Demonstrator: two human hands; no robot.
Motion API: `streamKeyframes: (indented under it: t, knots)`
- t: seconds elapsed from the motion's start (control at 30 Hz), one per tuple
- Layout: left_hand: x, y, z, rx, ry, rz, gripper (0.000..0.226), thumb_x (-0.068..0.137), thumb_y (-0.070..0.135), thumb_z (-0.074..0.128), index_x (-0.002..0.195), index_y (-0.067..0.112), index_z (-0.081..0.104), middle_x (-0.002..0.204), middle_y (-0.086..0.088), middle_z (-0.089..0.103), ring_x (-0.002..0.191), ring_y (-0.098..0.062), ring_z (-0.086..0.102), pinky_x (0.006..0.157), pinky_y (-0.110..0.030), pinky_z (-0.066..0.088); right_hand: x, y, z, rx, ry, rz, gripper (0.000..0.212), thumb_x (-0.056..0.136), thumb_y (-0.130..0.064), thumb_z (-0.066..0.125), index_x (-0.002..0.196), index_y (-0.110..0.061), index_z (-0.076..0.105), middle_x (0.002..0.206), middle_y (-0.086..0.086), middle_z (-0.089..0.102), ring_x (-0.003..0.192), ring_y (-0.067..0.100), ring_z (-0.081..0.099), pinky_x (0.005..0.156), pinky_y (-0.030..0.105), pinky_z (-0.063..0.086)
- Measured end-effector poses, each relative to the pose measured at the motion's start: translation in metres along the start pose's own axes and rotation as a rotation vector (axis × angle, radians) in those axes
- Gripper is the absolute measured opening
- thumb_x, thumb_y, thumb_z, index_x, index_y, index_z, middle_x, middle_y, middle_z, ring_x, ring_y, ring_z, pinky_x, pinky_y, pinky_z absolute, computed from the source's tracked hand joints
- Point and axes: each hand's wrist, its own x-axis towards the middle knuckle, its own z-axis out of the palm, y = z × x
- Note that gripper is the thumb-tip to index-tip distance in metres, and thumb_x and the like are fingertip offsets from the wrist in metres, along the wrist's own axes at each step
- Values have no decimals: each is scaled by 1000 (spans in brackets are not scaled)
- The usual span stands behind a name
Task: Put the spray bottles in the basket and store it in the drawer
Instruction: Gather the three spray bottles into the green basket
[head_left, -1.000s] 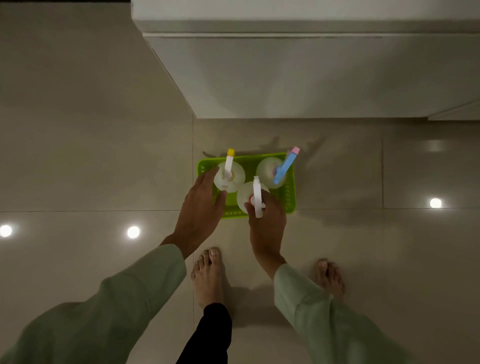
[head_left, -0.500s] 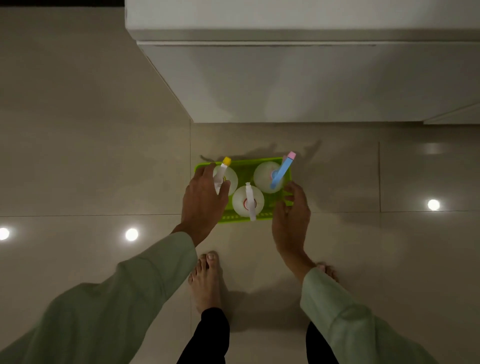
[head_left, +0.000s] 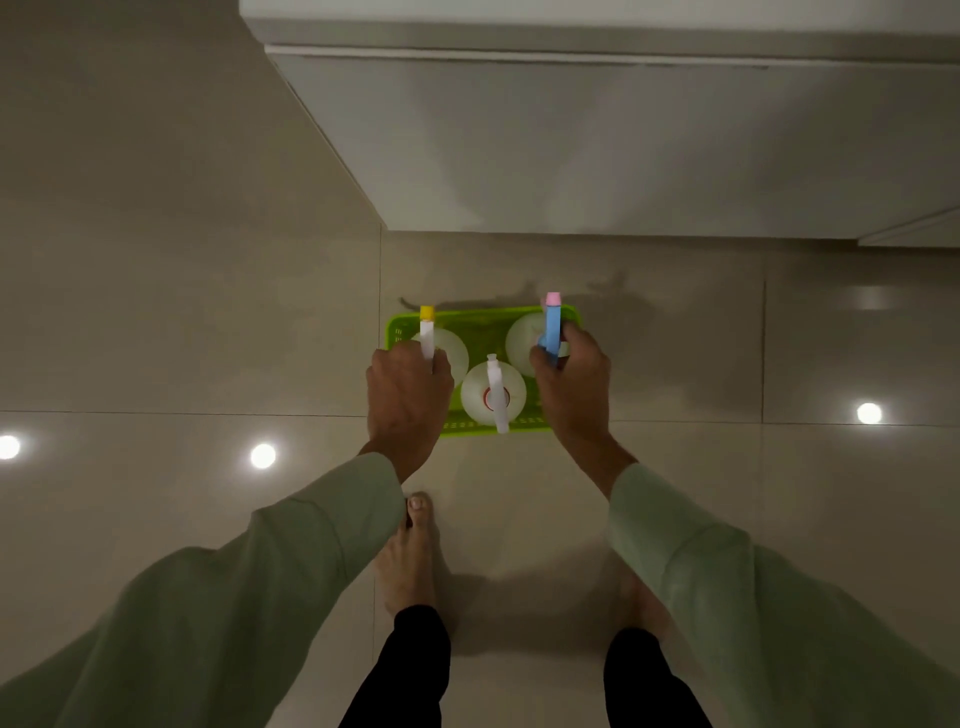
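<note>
1. The green basket (head_left: 480, 327) stands on the tiled floor (head_left: 182, 312) at frame centre, just below the white cabinet (head_left: 597, 150).
2. Three white spray bottles stand upright inside it: the yellow-tipped bottle (head_left: 427, 332) at the left, the blue-headed bottle (head_left: 552, 325) at the right, the white-headed bottle (head_left: 493, 395) at the lower centre.
3. The left hand (head_left: 408, 397) is curled, knuckles up, over the basket's left side and touches the yellow-tipped bottle's sprayer. Whether it grips the bottle or the rim cannot be told.
4. The right hand (head_left: 571, 387) is curled over the right side, its fingers (head_left: 574, 332) closed around the blue sprayer head.
5. Both forearms reach up from the frame's lower corners in pale green sleeves (head_left: 311, 530).
6. No label or writing is legible on the bottles.
7. Bare feet (head_left: 408, 561) stand below the basket.
8. Round light reflections (head_left: 263, 455) lie on the floor.
</note>
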Motion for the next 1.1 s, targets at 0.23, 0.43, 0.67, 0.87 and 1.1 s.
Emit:
streamKeyframes:
  t: [0.23, 0.43, 0.67, 0.87, 1.1]
  knots:
    - [4, -3, 1, 25, 26, -47, 39, 95, 32, 52, 87, -2, 67, 85, -21, 68, 73, -25, 41, 66, -34, 28, 5, -1, -2, -40, -29, -114, 14, 92, -4, 67, 100, 6, 66, 81, 8, 57, 68, 19, 49, 59, 12, 31]
    - [2, -6, 2, 10, 42, -18, 37, 94, 33, 54, 85, 0, 68, 82, -20, 68, 70, -24, 41, 65, -34, 27, 6, 8, 0, -38, -21, -95, 17, 92, -7, 67, 103, 6, 65, 83, 8, 56, 72, 21, 52, 66, 28, 40]
    - [-5, -14, -9, -54, 44, 49, 50, 88, 51, 61, 112, 8, 64, 86, -13, 72, 81, -27, 51, 72, -35, 36, -20, -1, -14, -119, 62, -113, 57, 82, -19, 71, 135, -11, 52, 123, 9, 57, 111, 24, 55, 87, 40, 52]
    - [-22, -10, -26, -114, 152, 134, 55, 90, 54, 57, 123, 10, 61, 95, -13, 75, 84, -34, 69, 77, -36, 43, -72, -18, -2, -232, 62, -234, 43, 95, -37, 58, 129, -11, 56, 121, 10, 62, 107, 27, 61, 83, 42, 55]
    - [-30, -12, -25, -161, 162, 119, 53, 94, 56, 48, 117, 10, 64, 98, -12, 76, 77, -30, 72, 77, -39, 54, -64, -3, 26, -250, -174, -13, 32, 98, -34, 58, 120, -11, 56, 111, 11, 64, 102, 33, 62, 76, 38, 49]
